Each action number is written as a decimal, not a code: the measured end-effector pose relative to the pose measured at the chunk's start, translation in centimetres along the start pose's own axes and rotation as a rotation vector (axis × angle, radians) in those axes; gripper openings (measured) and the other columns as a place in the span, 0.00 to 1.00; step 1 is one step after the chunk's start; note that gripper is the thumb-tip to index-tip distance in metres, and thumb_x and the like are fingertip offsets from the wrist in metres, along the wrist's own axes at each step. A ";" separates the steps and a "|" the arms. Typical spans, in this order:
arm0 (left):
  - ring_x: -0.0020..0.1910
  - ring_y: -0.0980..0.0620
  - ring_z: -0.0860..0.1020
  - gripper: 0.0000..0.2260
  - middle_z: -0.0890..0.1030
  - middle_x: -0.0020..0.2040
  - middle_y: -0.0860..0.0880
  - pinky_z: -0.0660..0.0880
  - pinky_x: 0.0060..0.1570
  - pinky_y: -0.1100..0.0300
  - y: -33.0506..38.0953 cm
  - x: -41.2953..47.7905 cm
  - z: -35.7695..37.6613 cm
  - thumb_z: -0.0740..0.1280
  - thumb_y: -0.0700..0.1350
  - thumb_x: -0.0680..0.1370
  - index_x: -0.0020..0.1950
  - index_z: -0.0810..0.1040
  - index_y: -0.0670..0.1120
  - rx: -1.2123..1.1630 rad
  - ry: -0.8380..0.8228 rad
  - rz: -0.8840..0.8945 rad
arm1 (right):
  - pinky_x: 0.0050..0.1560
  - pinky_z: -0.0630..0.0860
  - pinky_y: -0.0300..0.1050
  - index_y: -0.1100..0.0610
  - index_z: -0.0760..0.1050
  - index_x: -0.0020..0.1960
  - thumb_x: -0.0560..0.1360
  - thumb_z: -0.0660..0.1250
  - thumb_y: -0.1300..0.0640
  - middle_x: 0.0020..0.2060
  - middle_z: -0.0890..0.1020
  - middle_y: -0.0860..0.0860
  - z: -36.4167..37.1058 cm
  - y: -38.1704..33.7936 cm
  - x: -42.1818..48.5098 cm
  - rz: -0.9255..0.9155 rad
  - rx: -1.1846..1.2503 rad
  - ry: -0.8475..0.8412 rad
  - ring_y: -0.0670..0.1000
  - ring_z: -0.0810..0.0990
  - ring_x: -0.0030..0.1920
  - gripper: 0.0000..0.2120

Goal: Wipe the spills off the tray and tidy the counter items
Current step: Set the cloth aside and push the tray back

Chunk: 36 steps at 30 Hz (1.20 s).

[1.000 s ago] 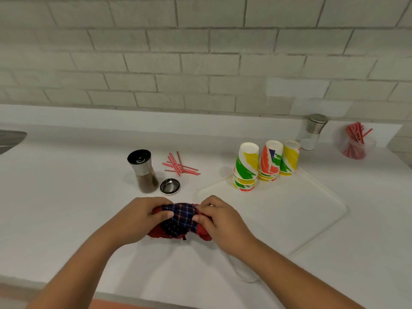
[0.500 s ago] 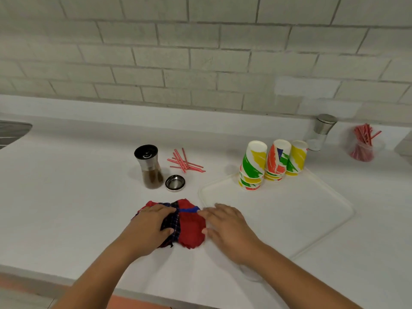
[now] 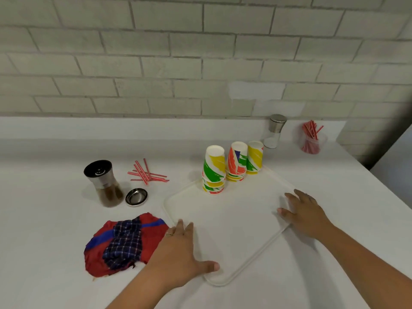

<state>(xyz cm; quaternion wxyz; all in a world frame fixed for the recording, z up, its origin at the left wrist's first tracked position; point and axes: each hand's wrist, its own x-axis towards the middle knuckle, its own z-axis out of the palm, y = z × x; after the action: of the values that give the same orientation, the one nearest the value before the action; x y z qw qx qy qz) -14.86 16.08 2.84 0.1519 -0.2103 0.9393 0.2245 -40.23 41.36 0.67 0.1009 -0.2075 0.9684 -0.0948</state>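
Observation:
A white tray (image 3: 234,221) lies on the white counter, with three stacks of colourful paper cups (image 3: 231,166) upside down at its far corner. My left hand (image 3: 178,250) rests flat on the tray's near-left edge, fingers apart. My right hand (image 3: 305,210) lies spread on the tray's right edge. The folded red and blue plaid cloth (image 3: 124,241) lies on the counter just left of my left hand, touched by neither hand.
A pepper grinder (image 3: 103,184) and its loose metal cap (image 3: 136,196) stand left of the tray, with scattered red straws (image 3: 147,172) behind them. At the back right are a salt grinder (image 3: 275,130) and a clear cup of red straws (image 3: 311,139).
Both hands have let go of the cloth and moved right onto the tray's edges. The cloth stays folded on the counter. The camera has moved closer.

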 end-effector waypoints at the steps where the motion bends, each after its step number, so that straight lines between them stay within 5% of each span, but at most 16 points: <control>1: 0.77 0.43 0.43 0.57 0.41 0.78 0.47 0.48 0.74 0.50 0.1 0.0 0.1 0.62 0.78 0.58 0.76 0.41 0.53 -0.003 -0.018 -0.007 | 0.74 0.53 0.56 0.49 0.54 0.74 0.71 0.57 0.31 0.76 0.52 0.53 -0.1 0.4 0.1 -0.001 -0.009 -0.047 0.58 0.49 0.75 0.38; 6: 0.74 0.38 0.33 0.60 0.34 0.77 0.50 0.44 0.74 0.41 1.0 0.5 1.4 0.61 0.80 0.50 0.74 0.38 0.60 0.053 -0.089 0.025 | 0.75 0.48 0.55 0.48 0.51 0.74 0.52 0.49 0.18 0.77 0.49 0.52 -0.6 1.9 0.3 -0.030 -0.074 -0.183 0.56 0.43 0.76 0.58; 15: 0.70 0.41 0.26 0.59 0.31 0.75 0.50 0.39 0.73 0.43 1.2 1.8 2.2 0.63 0.79 0.52 0.74 0.38 0.59 0.052 -0.050 0.018 | 0.73 0.55 0.55 0.45 0.56 0.73 0.49 0.50 0.15 0.76 0.54 0.49 -1.0 3.7 1.4 -0.132 -0.071 -0.131 0.56 0.48 0.74 0.59; 25: 0.76 0.46 0.38 0.49 0.38 0.78 0.46 0.47 0.75 0.50 2.0 2.9 0.5 0.71 0.62 0.67 0.76 0.40 0.53 0.026 -0.004 -0.051 | 0.72 0.56 0.53 0.46 0.67 0.65 0.47 0.63 0.22 0.76 0.52 0.51 -1.6 3.8 2.6 -0.150 0.149 -0.134 0.57 0.50 0.74 0.51; 36: 0.74 0.44 0.60 0.33 0.49 0.78 0.42 0.61 0.71 0.55 1.0 5.6 -0.7 0.62 0.44 0.78 0.76 0.45 0.47 0.083 0.187 -0.171 | 0.68 0.60 0.53 0.43 0.71 0.60 0.58 0.71 0.30 0.74 0.57 0.56 -1.4 1.7 4.8 -0.131 0.117 -0.131 0.61 0.53 0.70 0.35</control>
<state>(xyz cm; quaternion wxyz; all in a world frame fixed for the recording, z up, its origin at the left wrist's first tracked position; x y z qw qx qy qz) -20.29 14.76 1.68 0.0907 -0.3030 0.9366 0.1509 -45.51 41.09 0.88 0.1697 -0.2699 0.9368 -0.1440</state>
